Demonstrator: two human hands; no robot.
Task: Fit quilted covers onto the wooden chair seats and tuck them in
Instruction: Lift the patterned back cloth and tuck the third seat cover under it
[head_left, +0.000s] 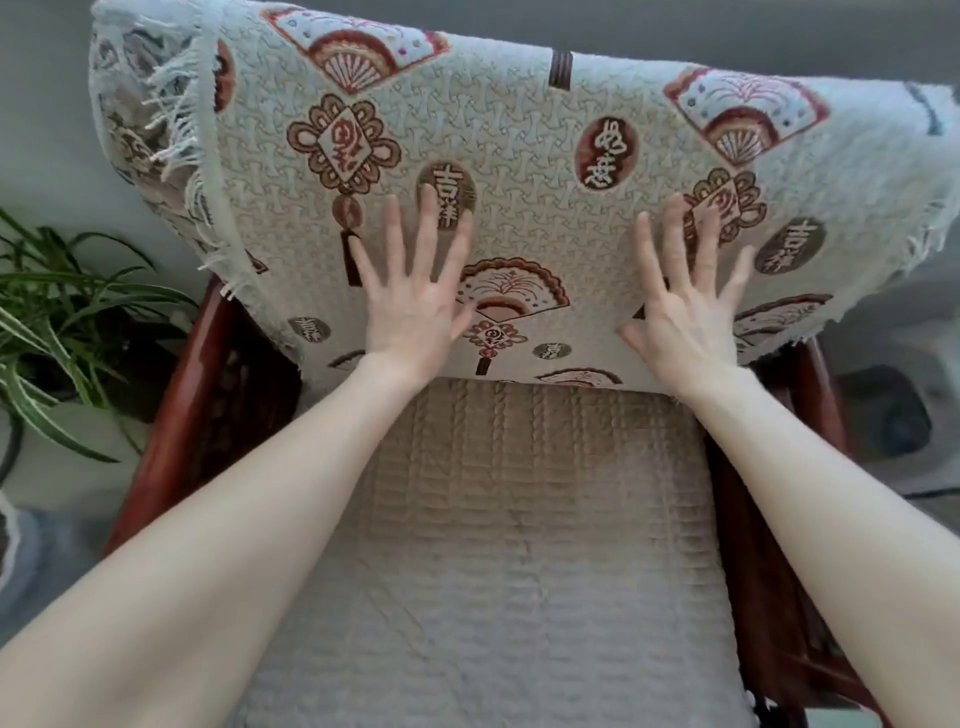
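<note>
From the head camera, the left hand (410, 301) and right hand (685, 312) press flat, fingers spread and gripping nothing, on the fringed patterned cover (519, 156) draped over the wooden chair (171, 415) back. The quilted seat cover (519, 519) lies below; both probably soft, limp, best pinched at edges.

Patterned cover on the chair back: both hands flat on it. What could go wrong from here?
1. The left hand and right hand only press flat on the patterned cover; nothing grips it, so a downward stroke may drag it off the top.
2. Its left corner is folded over with fringe bunched; smoothing could set that crease.
3. Its lower edge lies loose over the quilted seat cover and may bunch there.
</note>
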